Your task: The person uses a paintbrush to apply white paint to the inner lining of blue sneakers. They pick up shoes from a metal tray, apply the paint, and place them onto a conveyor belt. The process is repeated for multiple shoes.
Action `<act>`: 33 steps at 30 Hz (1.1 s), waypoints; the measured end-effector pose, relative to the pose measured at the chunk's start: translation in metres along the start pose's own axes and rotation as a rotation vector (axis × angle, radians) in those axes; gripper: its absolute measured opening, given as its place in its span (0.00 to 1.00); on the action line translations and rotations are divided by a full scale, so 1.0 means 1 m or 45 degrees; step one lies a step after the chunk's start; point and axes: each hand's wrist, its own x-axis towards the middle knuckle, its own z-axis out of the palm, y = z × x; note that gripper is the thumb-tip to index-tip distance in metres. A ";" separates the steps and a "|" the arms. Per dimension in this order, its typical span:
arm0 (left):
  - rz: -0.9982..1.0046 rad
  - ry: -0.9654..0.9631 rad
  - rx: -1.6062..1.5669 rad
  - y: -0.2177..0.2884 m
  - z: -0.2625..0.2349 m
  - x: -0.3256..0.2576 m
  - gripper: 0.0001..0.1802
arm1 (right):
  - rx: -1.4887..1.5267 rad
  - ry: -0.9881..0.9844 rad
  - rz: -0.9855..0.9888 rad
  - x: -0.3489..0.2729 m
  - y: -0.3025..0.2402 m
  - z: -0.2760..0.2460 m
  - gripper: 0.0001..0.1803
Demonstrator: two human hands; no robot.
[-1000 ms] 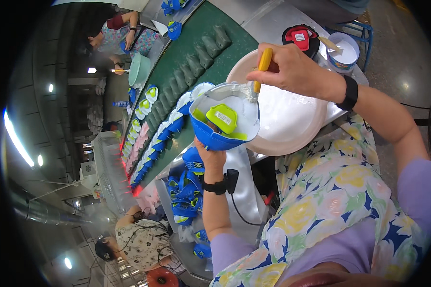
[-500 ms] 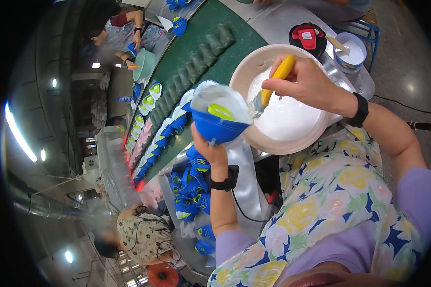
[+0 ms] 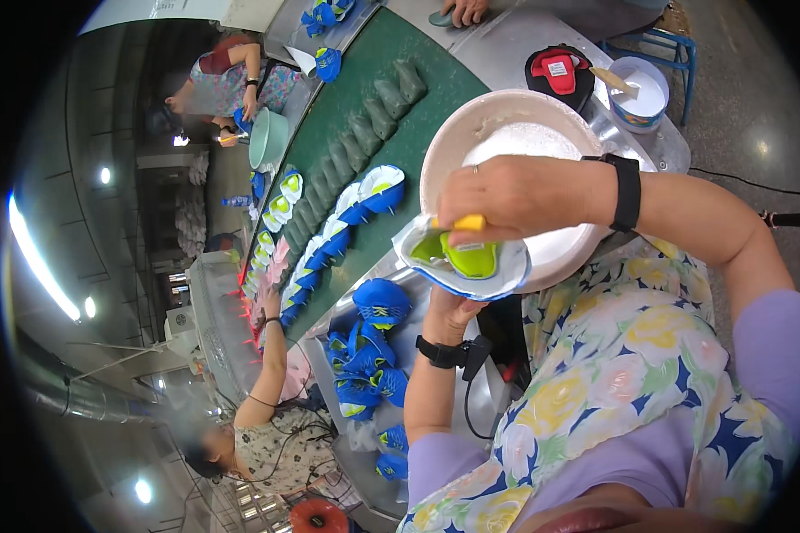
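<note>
My left hand [image 3: 454, 313] holds a shoe upper [image 3: 496, 271] from below, its fingers mostly hidden under it. The upper is blue outside, with a white rim and a lime-green lining, and its opening faces up. My right hand [image 3: 498, 200] is closed on a yellow-handled brush [image 3: 468, 223] over the upper. The bristles are hidden by the hand and the rim. Just behind both hands stands a wide pale basin [image 3: 444, 133] of white liquid [image 3: 542, 147]. More blue uppers [image 3: 382, 304] lie heaped on a metal tray left of my left forearm.
A green conveyor belt [image 3: 440, 71] carries rows of grey shoe-shaped pieces [image 3: 364, 133] and blue-and-white uppers [image 3: 333, 240]. A white tub [image 3: 640, 93] with a brush and a red item on a black pad [image 3: 560, 69] stand beyond the basin. Co-workers reach in at the left [image 3: 276, 355] and far side [image 3: 467, 11].
The upper has come right and down, tipping its opening toward me. My right hand has brought the brush from the basin to the upper's inside. A co-worker at the left now reaches to the belt.
</note>
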 end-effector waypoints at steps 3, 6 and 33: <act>0.232 0.172 0.239 0.001 0.000 -0.005 0.36 | 0.010 -0.009 0.280 -0.003 0.006 -0.007 0.12; 0.600 0.335 0.656 -0.003 0.011 -0.002 0.30 | 0.048 -0.032 0.525 -0.011 0.011 -0.016 0.12; 1.149 0.920 1.109 0.188 -0.055 0.048 0.09 | 0.032 0.283 0.697 -0.093 0.021 0.001 0.11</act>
